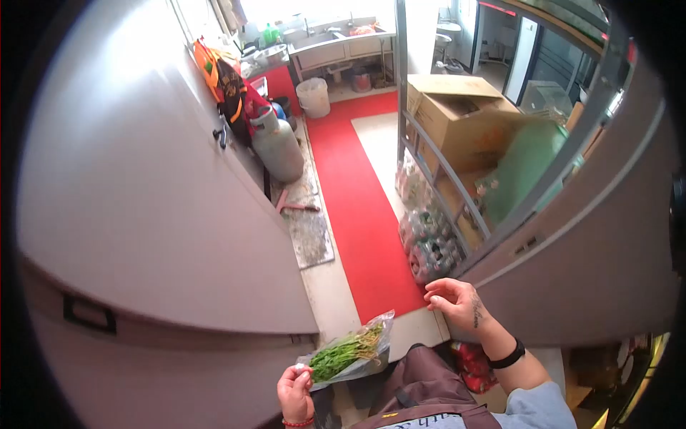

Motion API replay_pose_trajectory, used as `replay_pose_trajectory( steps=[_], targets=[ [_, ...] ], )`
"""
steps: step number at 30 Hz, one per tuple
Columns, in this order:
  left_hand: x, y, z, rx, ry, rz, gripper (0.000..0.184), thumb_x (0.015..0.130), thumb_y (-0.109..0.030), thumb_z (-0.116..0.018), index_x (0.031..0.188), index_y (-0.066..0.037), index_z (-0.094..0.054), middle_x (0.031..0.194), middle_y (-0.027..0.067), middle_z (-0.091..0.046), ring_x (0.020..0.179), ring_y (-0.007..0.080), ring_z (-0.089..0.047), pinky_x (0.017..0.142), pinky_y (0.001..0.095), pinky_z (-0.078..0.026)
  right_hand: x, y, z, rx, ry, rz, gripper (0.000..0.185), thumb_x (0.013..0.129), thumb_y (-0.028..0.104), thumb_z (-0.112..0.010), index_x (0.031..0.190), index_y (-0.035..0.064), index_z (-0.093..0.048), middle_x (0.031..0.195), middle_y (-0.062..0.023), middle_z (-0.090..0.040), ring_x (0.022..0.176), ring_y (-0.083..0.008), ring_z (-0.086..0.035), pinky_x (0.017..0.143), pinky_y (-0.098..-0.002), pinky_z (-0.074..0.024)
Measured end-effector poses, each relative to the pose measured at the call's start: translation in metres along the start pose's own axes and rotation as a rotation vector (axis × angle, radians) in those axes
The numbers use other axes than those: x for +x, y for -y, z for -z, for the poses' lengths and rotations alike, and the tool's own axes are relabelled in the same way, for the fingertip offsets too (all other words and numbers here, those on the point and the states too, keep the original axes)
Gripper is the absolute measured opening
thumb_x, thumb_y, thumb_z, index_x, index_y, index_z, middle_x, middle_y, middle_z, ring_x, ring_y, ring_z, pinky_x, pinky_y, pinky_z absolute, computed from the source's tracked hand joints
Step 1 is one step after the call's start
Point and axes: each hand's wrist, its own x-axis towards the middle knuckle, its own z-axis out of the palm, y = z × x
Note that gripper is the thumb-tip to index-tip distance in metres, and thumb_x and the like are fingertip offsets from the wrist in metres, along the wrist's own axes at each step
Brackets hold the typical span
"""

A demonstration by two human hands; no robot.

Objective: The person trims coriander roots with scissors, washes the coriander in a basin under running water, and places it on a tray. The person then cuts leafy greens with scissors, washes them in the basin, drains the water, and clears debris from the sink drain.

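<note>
A clear plastic bag of green leafy vegetables (344, 357) hangs low in front of the body, its root ends toward the right. My left hand (295, 392) pinches the bag's left end, with a bit of white at the fingertips. My right hand (456, 300) is raised to the right of the bag, apart from it, fingers curled and spread with nothing between them. A black band (508, 353) circles the right wrist, and a red bead bracelet (299, 422) the left.
A red mat (364, 207) runs ahead to a sink counter (343, 48). Along the left stand a door (157, 200), a gas cylinder (278, 150) and a white bucket (313, 98). A metal rack (450, 175), bottle packs (432, 257) and a cardboard box (457, 118) are at the right.
</note>
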Motion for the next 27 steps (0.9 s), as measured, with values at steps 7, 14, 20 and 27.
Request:
replay_pose_trajectory(
  steps=[7,14,20,27],
  targets=[
    [0.203,-0.067,-0.179,-0.052,0.165,0.094,0.027,0.084,0.004,-0.055,0.11,0.009,-0.056,0.1,0.0105,-0.062,0.064,0.0079,-0.047,0.057,0.0196,-0.041,0.227,0.008,0.001,0.002,0.074,0.18,0.02,0.086,0.007,-0.062,0.104,-0.0018,-0.062,0.093,-0.0075,-0.068,0.084,-0.0124,-0.065,0.076,-0.0268,-0.0534],
    [0.345,-0.193,-0.314,-0.1,0.328,0.01,0.047,0.086,-0.003,-0.053,0.13,0.011,-0.043,0.135,0.0169,-0.049,0.079,0.0165,-0.058,0.074,0.0254,-0.048,0.389,0.13,-0.008,-0.261,0.401,0.587,0.043,0.082,0.016,-0.066,0.122,0.0067,-0.055,0.113,-0.017,-0.06,0.107,-0.0313,-0.059,0.091,-0.0378,-0.0475],
    [0.474,-0.246,-0.39,0.072,0.459,-0.271,0.061,0.081,0.002,-0.056,0.139,0.006,-0.037,0.147,0.0174,-0.035,0.127,0.027,-0.044,0.109,0.0384,-0.031,0.527,0.191,-0.012,-0.206,0.474,0.505,0.045,0.081,0.02,-0.07,0.119,0.0023,-0.054,0.109,-0.0182,-0.062,0.102,-0.0328,-0.061,0.089,-0.0383,-0.048],
    [0.707,-0.281,-0.448,0.233,0.646,-0.172,0.056,0.086,-0.002,-0.061,0.137,0.007,-0.04,0.145,0.0163,-0.037,0.131,0.0201,-0.038,0.105,0.0322,-0.033,0.746,0.231,-0.003,0.02,0.25,0.38,0.018,0.083,0.015,-0.066,0.092,0.0004,-0.06,0.078,-0.0056,-0.06,0.074,-0.0103,-0.056,0.067,-0.027,-0.0473]
  ],
)
